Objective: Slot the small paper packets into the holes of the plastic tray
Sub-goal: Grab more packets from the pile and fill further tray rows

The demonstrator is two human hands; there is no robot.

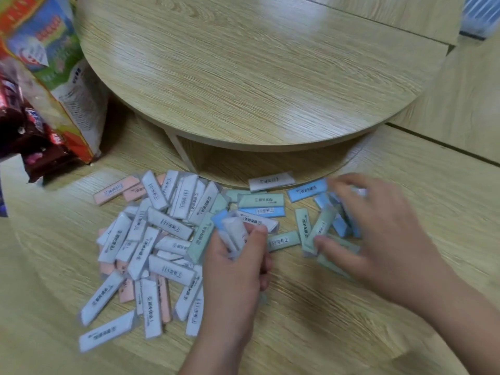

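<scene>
Several small paper packets (151,239) in white, pink, green and blue lie scattered in a pile on the wooden floor. My left hand (235,269) grips a small bunch of white packets (234,234) upright in its fist, beside the pile's right edge. My right hand (378,226) reaches over a cluster of green and blue packets (322,228) at the right, its fingers curled among them and blurred. No plastic tray shows in the head view.
A low round wooden table (257,77) stands just behind the pile, its edge overhanging the farthest packets. Colourful snack bags (46,85) lean at the far left. A blue and white object (480,14) sits at the top right corner.
</scene>
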